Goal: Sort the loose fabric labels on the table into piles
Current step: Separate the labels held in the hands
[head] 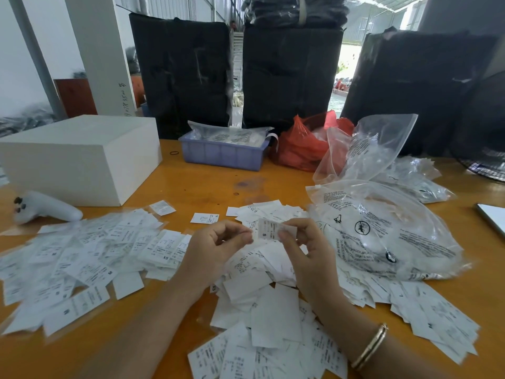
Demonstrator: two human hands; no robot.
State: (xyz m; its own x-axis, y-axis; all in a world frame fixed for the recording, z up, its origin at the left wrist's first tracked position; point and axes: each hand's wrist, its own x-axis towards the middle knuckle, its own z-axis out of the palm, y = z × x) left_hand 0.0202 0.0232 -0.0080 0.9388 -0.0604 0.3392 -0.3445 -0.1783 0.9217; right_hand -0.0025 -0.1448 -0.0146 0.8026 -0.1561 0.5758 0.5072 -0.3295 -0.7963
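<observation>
Right now my two hands are raised close together over the middle of the table (207, 184), both working one small white label (269, 228) marked with an S. My right hand (306, 250) pinches its right end between thumb and forefinger, the other fingers curled loosely beneath. My left hand (218, 243) has its fingers curled in, fingertips meeting the thumb just at the label's left edge — whether they actually nip the cloth or only touch it, I cannot tell. A gold bangle (370, 347) sits on my right wrist.

Under and around my hands lies the loose heap of labels (262, 310), tumbled face up and face down, running toward my right along the foot of a big clear plastic bag (382, 228) with black print. To my left is a broader spread of labels (82, 255) — some show M, S and XS. One single label (204, 218) lies apart beyond my left hand.

Farther left a white controller (46, 207) rests beside a white box (79, 157). At the back stand a blue plastic bin (222, 154) holding bagged labels, a red plastic bag (303, 143), and tall black wrapped bundles (289, 75).
</observation>
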